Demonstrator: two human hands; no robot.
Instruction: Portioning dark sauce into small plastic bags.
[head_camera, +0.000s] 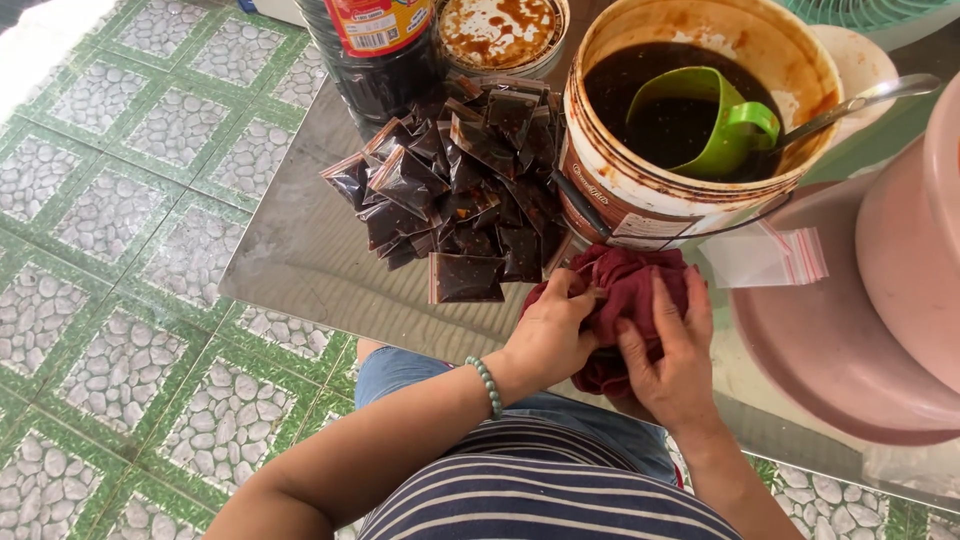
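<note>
Step in hand: both hands worked a dark red cloth (630, 290) at the near edge of the table (290, 260); by the look of it, a wiping or drying of the fingers, or a gathering of the cloth into a wad.
Left hand (553, 335): fingers curled together and closed on the cloth's left side, at about 9 o'clock of the wad; a green bead bracelet (488, 387) sat on the wrist.
Right hand (672, 360): fingers spread a little apart and pressed flat over the cloth's right side, from 3 to 5 o'clock; the thumb lay against the cloth's lower front.
Cloth position: bunched between the two hands, touching both, just beside the foot of the bucket (620, 190), which stood at 12 o'clock of it.
Sachets (455, 180): a heap of small filled bags of dark sauce lay at 10 o'clock of the cloth, the nearest one just beside the left fingertips, not touched.
Bucket contents: dark sauce with a green scoop (710, 120) resting in it; a spoon (860, 100) leaned on the rim at 3 o'clock.
Empty bags (765, 257): a clear stack with red strips lay at 2 o'clock of the cloth, near the right hand, apart from it.
Basins (860, 340): pink, at 3 o'clock, well clear of the hands.
Next move, as a judgement: it would call for loosening both grips and freeing a hand from the cloth without dragging it into the sachets.
</note>
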